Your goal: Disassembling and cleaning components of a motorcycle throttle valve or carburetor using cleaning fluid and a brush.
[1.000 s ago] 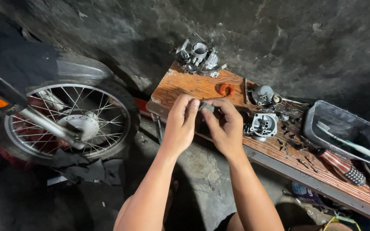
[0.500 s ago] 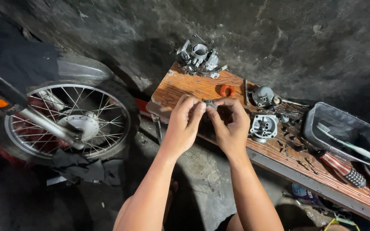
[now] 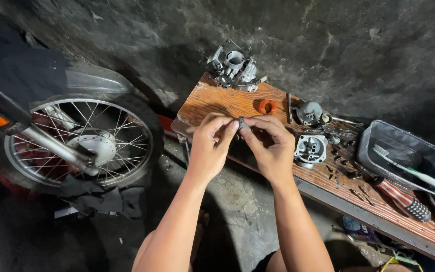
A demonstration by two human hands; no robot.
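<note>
My left hand [image 3: 210, 146] and my right hand [image 3: 269, 142] meet over the near edge of a wooden board [image 3: 212, 100]. Between the fingertips of both hands sits a small dark metal part [image 3: 243, 124], pinched from each side. Most of the part is hidden by my fingers. A grey carburetor body [image 3: 235, 66] stands at the board's far end. An open carburetor bowl [image 3: 310, 149] lies just right of my right hand, and a small orange piece [image 3: 266, 106] lies just beyond my fingers.
A motorcycle wheel [image 3: 84, 143] with spokes stands to the left on the dark floor. Right along the board are a round metal cap [image 3: 310, 112], several small screws [image 3: 341, 168], a dark plastic tray [image 3: 401, 153] with a toothbrush, and a red-handled screwdriver [image 3: 401, 199]. A rough concrete wall rises behind.
Both hands have lifted slightly and drawn together, turning the small part between the fingertips. The items on the board have not moved.
</note>
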